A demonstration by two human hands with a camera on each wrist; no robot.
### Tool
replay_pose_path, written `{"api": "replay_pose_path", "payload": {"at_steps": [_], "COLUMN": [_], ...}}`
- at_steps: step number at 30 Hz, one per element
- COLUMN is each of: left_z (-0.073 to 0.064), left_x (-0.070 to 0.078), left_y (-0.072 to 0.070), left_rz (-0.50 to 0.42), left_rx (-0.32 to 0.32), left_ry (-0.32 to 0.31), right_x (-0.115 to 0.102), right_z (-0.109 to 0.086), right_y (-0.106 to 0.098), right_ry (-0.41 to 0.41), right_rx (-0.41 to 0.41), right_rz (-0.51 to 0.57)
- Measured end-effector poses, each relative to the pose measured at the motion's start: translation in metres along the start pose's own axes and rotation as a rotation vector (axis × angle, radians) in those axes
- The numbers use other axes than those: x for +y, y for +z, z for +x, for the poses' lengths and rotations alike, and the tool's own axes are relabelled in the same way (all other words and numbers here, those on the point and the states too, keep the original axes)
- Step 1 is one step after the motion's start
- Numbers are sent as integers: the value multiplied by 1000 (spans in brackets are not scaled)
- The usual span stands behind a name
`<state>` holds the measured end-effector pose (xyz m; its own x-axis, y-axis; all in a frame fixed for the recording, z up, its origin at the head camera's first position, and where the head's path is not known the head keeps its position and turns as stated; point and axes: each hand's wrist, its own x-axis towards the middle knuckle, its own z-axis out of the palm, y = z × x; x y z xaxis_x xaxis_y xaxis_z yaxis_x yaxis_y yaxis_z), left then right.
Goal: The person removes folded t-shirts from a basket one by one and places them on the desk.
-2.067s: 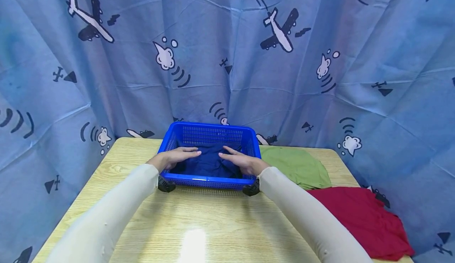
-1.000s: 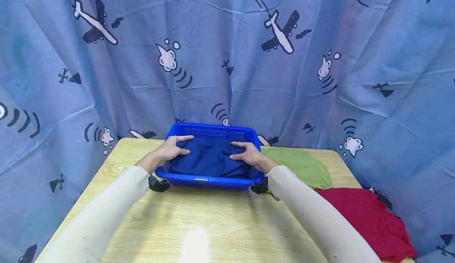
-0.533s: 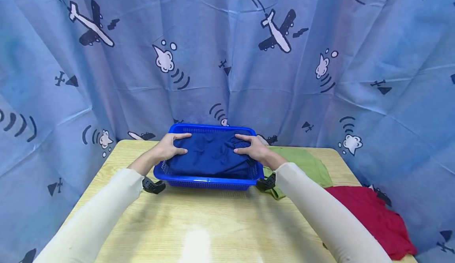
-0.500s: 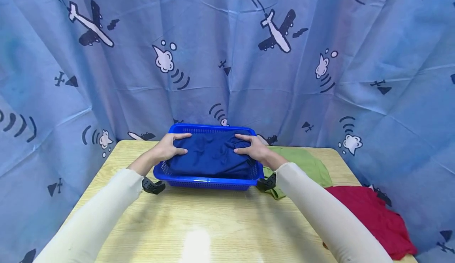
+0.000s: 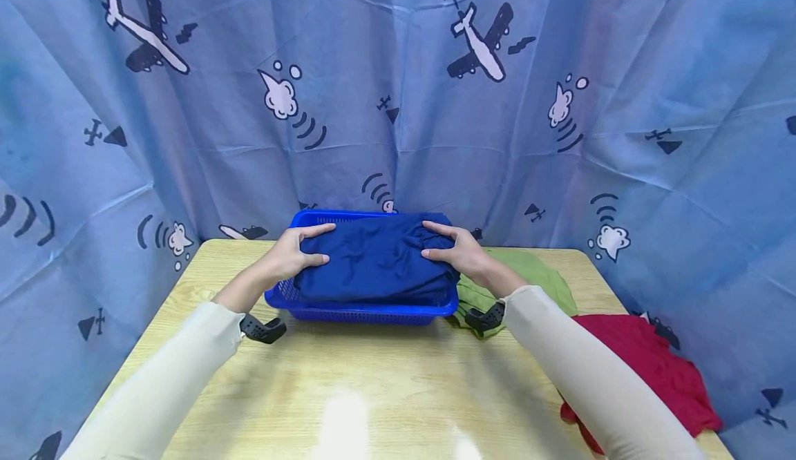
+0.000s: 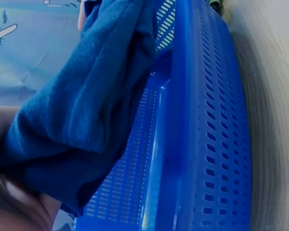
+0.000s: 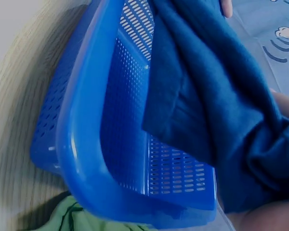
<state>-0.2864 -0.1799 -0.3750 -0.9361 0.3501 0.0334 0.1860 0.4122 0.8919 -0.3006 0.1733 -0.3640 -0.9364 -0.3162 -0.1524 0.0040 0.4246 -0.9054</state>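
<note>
A folded navy-blue garment (image 5: 373, 256) is held between my two hands, raised over the blue plastic basket (image 5: 361, 316). My left hand (image 5: 291, 251) grips its left end, thumb on the near side and fingers spread toward the far side. At the right end, where the fabric bunches, my right hand (image 5: 465, 253) grips it the same way. In the left wrist view the garment (image 6: 82, 106) hangs above the basket (image 6: 221, 144), whose perforated inside shows below it. The right wrist view shows a folded corner of the garment (image 7: 183, 106) over the basket's opening.
A green cloth (image 5: 528, 277) lies on the table right of the basket, partly behind my right wrist. Nearer on the right, a red cloth (image 5: 653, 370) reaches the table edge. A patterned blue curtain (image 5: 398, 101) surrounds the wooden table (image 5: 298, 391).
My hands first reached into the basket where the navy garment lay. They have since taken hold of both its ends and lifted it up to rim level and above.
</note>
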Motion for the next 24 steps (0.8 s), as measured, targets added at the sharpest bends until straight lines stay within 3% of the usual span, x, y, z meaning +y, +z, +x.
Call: {"api": "replay_pose_path", "payload": {"at_steps": [8, 14, 24], "left_z": [-1, -1, -3], "left_x": [11, 20, 33], "left_y": [0, 0, 15], "left_rz": [19, 65, 86], "left_rx": [-20, 6, -21], "left_ry": [3, 17, 16], "right_x": [-5, -7, 0], "right_z": [-13, -15, -30], "right_y": [-9, -15, -30], "right_ry": [-30, -55, -57], "right_rx": [4, 1, -7], "right_rz": [-8, -3, -37]}}
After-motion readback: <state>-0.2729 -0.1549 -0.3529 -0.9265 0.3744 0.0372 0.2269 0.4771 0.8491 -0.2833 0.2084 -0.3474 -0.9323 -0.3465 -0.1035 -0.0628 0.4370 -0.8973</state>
